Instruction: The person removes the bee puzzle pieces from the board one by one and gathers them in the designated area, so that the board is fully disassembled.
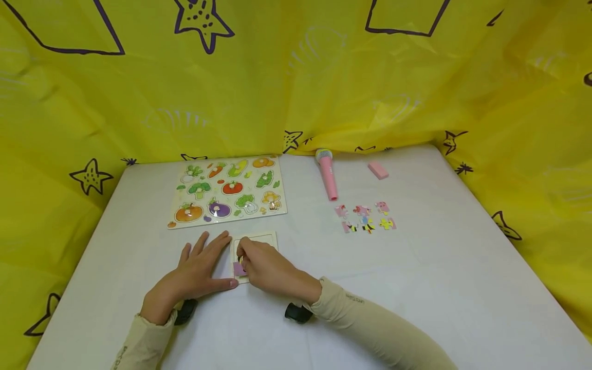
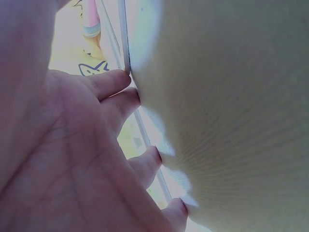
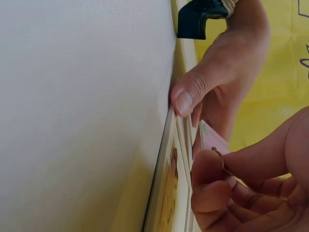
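A small framed puzzle board (image 1: 273, 237) lies on the table, partly hidden by my right hand (image 1: 268, 270). Between thumb and fingers, that hand pinches a pink puzzle piece (image 3: 215, 140), tilted over the board's lower left part; fingers cover some of it. In the head view the piece shows as a purple-pink patch (image 1: 239, 269). My left hand (image 1: 194, 272) is spread flat with straight fingers to the left of the board. Its thumb (image 3: 186, 96) presses at the board's near edge, and its index fingertip is right at the left edge.
Behind the hands lies a large vegetable puzzle board (image 1: 215, 177) with knobbed pieces. Several loose puzzle pieces (image 1: 363, 210) lie in two rows to the right. Farther back are a pink toy microphone (image 1: 328, 177) and a pink block (image 1: 378, 170). A yellow curtain (image 1: 296, 77) surrounds the table.
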`<state>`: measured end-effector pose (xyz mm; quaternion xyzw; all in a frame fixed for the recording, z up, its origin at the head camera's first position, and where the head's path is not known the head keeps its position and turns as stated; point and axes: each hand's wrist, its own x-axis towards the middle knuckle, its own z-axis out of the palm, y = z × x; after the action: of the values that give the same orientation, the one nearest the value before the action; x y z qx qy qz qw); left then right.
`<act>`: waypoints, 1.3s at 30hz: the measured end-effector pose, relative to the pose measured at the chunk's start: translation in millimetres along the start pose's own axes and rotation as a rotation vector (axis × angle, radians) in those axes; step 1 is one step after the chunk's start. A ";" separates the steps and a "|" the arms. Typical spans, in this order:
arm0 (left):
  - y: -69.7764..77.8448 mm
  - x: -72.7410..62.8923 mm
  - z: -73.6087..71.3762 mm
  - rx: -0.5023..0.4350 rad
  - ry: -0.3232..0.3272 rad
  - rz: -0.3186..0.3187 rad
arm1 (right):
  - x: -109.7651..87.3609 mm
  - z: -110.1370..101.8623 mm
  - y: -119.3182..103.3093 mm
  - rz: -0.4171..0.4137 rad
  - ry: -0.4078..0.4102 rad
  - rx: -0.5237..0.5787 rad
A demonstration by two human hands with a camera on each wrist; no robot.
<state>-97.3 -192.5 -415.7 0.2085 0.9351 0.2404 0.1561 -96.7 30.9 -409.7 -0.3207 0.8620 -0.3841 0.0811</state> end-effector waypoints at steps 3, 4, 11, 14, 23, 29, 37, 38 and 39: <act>0.1 -0.1 0.4 0.003 -0.002 -0.004 | -3.6 -3.9 3.1 0.009 -0.001 0.039; 0.0 -0.1 0.6 0.004 -0.003 -0.006 | -5.0 -5.4 4.1 0.014 0.001 0.049; 0.1 0.5 1.2 0.017 0.003 -0.007 | -16.4 -19.1 15.4 0.082 0.035 0.139; 0.0 0.3 1.3 0.020 0.003 -0.005 | -22.4 -24.8 21.4 0.093 0.052 0.150; -0.7 0.4 1.1 0.017 0.000 -0.010 | -36.8 -42.4 38.3 0.111 0.095 0.137; -0.2 1.9 1.0 0.020 -0.006 -0.012 | -43.9 -58.7 42.5 0.133 0.128 0.109; -0.1 2.1 1.5 0.018 -0.018 -0.026 | -57.4 -72.6 55.1 0.122 0.174 0.094; -0.4 1.9 1.7 0.019 -0.018 -0.027 | -59.3 -73.9 56.5 0.124 0.181 0.092; -0.7 1.7 1.7 0.018 -0.017 -0.029 | -61.3 -75.2 57.9 0.128 0.185 0.092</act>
<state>-98.4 -191.6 -417.9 0.1986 0.9387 0.2277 0.1657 -106.3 143.4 -405.5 -0.2242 0.8659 -0.4453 0.0403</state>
